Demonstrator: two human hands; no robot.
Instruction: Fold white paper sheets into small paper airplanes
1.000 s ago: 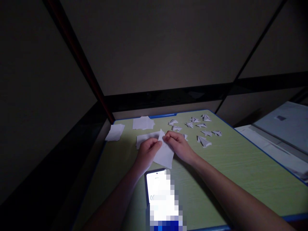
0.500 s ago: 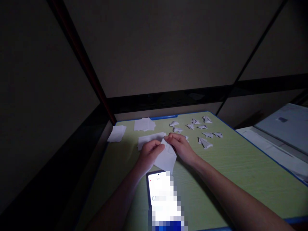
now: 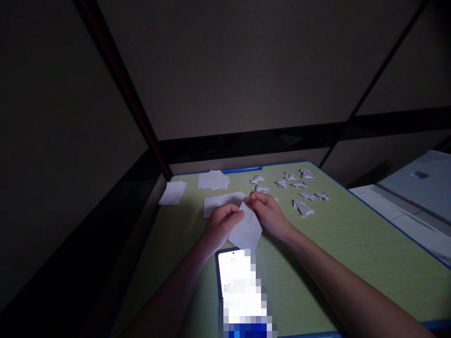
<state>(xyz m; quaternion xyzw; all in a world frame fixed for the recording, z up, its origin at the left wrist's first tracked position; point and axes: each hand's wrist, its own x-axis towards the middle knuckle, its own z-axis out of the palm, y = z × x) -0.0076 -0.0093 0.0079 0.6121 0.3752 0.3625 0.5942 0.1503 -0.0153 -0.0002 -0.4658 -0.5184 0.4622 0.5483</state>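
A partly folded sheet of white paper [image 3: 244,234] is held between both hands, its pointed end up and its wider part hanging toward me. My left hand [image 3: 222,223] pinches its left edge, thumb on top. At the upper tip, my right hand [image 3: 266,211] grips the paper with thumb and bent fingers. Just beyond the hands lies a stack of white paper [image 3: 220,203], partly covered by my left hand. Several folded paper planes [image 3: 302,208] lie past my right hand; one is mostly hidden behind it.
A lit phone [image 3: 239,286], partly pixelated, lies in front of me on the green table [image 3: 338,253]. More paper sheets lie at the far left [image 3: 172,193] and back [image 3: 212,180]. A wall panel [image 3: 243,70] rises behind. A pale flat case [image 3: 419,183] stands at right.
Both hands still grip the paper, and its folded upper flap shows a little more of its face. The whole view has shifted slightly.
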